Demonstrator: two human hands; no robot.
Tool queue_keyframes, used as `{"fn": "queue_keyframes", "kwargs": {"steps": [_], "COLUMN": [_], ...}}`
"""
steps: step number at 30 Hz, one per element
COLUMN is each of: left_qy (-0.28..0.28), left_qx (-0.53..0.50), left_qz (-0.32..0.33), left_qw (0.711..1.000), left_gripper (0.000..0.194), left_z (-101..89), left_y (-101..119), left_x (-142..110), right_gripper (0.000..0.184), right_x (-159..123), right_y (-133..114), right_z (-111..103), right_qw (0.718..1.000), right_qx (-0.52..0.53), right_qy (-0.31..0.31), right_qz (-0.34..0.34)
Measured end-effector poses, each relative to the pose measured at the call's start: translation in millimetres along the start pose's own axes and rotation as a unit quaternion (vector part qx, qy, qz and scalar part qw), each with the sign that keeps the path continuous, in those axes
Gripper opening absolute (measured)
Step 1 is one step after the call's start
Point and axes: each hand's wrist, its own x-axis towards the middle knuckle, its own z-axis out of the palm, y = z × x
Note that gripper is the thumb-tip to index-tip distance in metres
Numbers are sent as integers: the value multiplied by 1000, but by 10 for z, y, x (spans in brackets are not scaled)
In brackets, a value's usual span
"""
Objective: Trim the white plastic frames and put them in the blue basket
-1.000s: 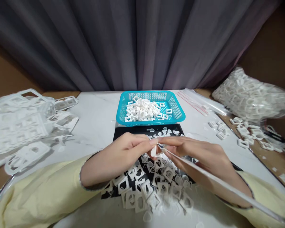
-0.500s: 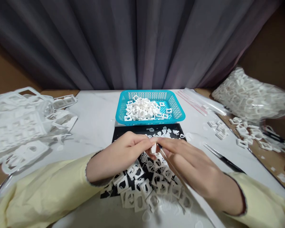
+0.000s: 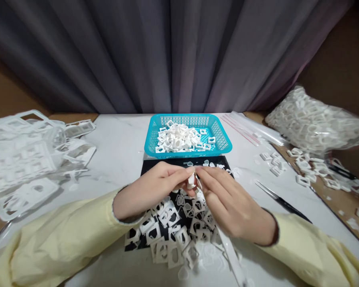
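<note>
My left hand [image 3: 149, 188] and my right hand [image 3: 227, 201] meet over a black mat [image 3: 151, 167], fingertips pinched together on one small white plastic piece [image 3: 191, 180]. My right hand also grips a thin metal tool [image 3: 231, 255], probably tweezers, whose tip is at the piece and whose body runs down past my wrist. Under my hands lies a heap of small white square frames [image 3: 173, 231]. Beyond the mat stands a teal basket [image 3: 223, 145] with several white pieces in it.
A stack of white plastic sprue frames [image 3: 26, 159] fills the left side. A clear bag of white pieces [image 3: 314, 123] sits at the right, with loose pieces [image 3: 302, 171] near it. A dark slim tool [image 3: 283, 201] lies right of my right hand. A grey curtain hangs behind.
The thin tool in my right hand has swung from pointing out to the right to pointing down toward me. Both hands shifted slightly up and together.
</note>
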Motion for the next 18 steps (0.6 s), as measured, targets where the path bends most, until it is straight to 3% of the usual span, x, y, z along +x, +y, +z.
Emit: {"fn": "queue_keyframes", "kwargs": {"steps": [5, 10, 14, 18], "left_qy": [-15, -22, -28, -26], "left_qx": [4, 50, 66, 85], "left_qz": [-23, -38, -20, 0], "left_qw": [1000, 998, 997, 996], "left_gripper": [38, 40, 40, 39], "left_z": [21, 49, 31, 28], "left_y": [12, 67, 56, 37], "left_x": [-25, -78, -91, -88], "right_gripper": [19, 9, 11, 7], "right_x": [-53, -67, -32, -18], "right_y": [146, 304, 274, 202], "right_z": [63, -80, -293, -404], "right_qw": [1000, 988, 950, 921], "right_qx": [-15, 40, 161, 246], "right_qy": [17, 29, -58, -95], "right_qz": [4, 148, 261, 286]}}
